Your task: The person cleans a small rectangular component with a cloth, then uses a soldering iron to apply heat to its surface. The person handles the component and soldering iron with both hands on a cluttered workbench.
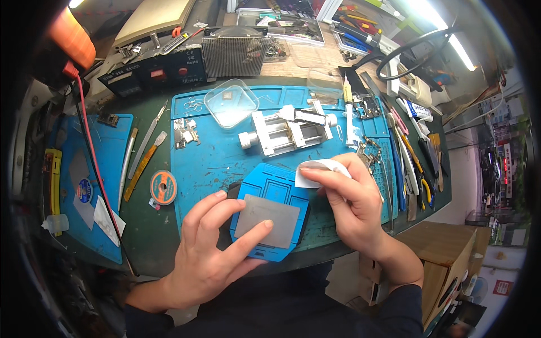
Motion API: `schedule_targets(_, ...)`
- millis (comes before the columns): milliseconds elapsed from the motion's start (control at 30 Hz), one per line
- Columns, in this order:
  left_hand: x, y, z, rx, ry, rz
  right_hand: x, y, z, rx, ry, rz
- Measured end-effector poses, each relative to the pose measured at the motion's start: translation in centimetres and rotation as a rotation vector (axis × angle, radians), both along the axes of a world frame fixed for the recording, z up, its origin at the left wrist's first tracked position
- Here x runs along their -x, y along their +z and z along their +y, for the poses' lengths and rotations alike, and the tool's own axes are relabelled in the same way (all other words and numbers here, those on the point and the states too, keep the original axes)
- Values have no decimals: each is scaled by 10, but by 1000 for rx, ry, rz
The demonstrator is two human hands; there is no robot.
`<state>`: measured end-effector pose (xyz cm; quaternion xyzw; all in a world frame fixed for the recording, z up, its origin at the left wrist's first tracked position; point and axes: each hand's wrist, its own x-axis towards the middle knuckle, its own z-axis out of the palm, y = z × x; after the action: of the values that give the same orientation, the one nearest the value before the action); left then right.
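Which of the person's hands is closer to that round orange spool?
The left. The left hand is right of and below the orange spool, fingers touching the grey plate. The right hand is farther right, pinching a white sheet.

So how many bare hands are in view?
2: the left hand, touching the grey sheet on the blue holder; the right hand, pinching a white wipe. No others show.

We see a plain grey plate (284, 216) toward the near edge of a blue pad (256, 184) ruled with darker lines, and a white wipe (327, 164). Our blue mat (214, 152) shows a grid by its right edge and a silvery vise (290, 133) near its far edge; an orange spool (163, 187) sits at its left edge.
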<state>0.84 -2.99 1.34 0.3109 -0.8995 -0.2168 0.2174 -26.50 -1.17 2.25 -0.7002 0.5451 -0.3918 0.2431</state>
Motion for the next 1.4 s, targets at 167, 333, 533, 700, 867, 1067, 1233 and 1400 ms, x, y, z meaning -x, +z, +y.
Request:
schedule_targets(167,-3,-4,-1,-29,17,111,-3,-7,1,-36,-30,-101)
schedule_targets(333,-10,-1,8,-39,151,16,-3,-5,12,-110,-65,-138)
schedule_targets(533,-19,4,18,-172,171,8,-4,-1,30,-134,-54,-178)
schedule_targets(700,4,1,41,-145,261,48,-2,0,32,-234,-54,-281)
schedule_targets(867,12,-6,44,-121,249,120,0,5,52,-280,-27,-310)
schedule_targets(1067,35,-5,46,-130,273,105,6,5,58,-327,-7,-364)
schedule_targets(1233,36,-1,26,-188,144,198,18,3,61,-358,-4,-345)
schedule_targets(1400,29,7,5,-272,-15,153,30,2,61,-299,-30,-274)
